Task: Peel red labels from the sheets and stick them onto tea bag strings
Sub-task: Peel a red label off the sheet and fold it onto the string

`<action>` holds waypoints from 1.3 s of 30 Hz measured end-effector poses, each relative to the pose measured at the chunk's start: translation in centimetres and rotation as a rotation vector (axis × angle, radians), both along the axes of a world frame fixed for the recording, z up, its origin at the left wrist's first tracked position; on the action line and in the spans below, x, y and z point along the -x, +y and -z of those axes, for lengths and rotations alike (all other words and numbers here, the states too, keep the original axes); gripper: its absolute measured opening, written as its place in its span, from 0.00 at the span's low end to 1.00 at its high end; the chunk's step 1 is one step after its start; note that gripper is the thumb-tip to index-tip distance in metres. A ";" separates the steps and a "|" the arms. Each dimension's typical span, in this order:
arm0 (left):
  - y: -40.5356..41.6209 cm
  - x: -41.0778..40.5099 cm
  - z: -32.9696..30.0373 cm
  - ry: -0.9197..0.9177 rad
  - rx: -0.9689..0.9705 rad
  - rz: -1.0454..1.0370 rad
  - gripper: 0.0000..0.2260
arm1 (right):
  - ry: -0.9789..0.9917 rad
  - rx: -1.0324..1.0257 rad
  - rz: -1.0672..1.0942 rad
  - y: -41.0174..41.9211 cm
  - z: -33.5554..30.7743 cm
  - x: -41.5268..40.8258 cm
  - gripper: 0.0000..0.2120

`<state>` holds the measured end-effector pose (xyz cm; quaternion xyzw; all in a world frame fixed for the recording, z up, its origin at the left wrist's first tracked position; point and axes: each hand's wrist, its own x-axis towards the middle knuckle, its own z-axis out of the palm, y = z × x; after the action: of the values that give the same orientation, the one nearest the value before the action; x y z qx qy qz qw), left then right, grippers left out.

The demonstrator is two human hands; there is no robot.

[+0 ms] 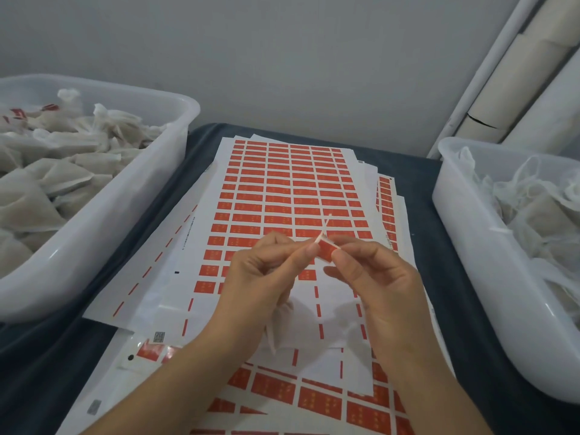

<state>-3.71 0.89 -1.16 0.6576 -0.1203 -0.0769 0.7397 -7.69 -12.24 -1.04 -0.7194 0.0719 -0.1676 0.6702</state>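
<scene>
Both hands above label sheet (282, 196) | left hand (260, 271) pinches string (324, 226) | right hand (373, 271) pinches red label (326, 250) | next: I fold label shut squarely

Gold marks on the red labels (276, 200) stay unreadable.

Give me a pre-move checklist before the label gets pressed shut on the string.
1. Red label off the sheet and in the fingers: ok.
2. String meets the label, its end sticking up past it: ok.
3. Left hand and right hand both pinch at the label: ok.
4. Tea bag hangs below the hands: ok.
5. Label folded squarely round the string: cannot tell.
6. Left tub has room for the finished bag: ok.
</scene>
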 end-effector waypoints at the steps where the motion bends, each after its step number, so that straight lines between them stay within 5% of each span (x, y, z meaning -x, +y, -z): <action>1: 0.0 0.0 0.0 0.001 -0.001 0.008 0.09 | 0.004 -0.023 -0.008 0.0 0.0 0.0 0.08; 9: 0.0 0.2 -0.2 -0.001 0.021 0.046 0.11 | -0.004 -0.170 -0.054 0.1 0.3 -0.2 0.06; 39: -0.3 0.0 1.1 -0.147 -0.093 -0.111 0.08 | -0.119 0.159 0.051 1.2 1.6 -0.1 0.11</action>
<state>-3.67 0.62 -2.27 0.7006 -0.1339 0.0069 0.7008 -7.56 -11.01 -2.67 -0.7572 0.0364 -0.2321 0.6095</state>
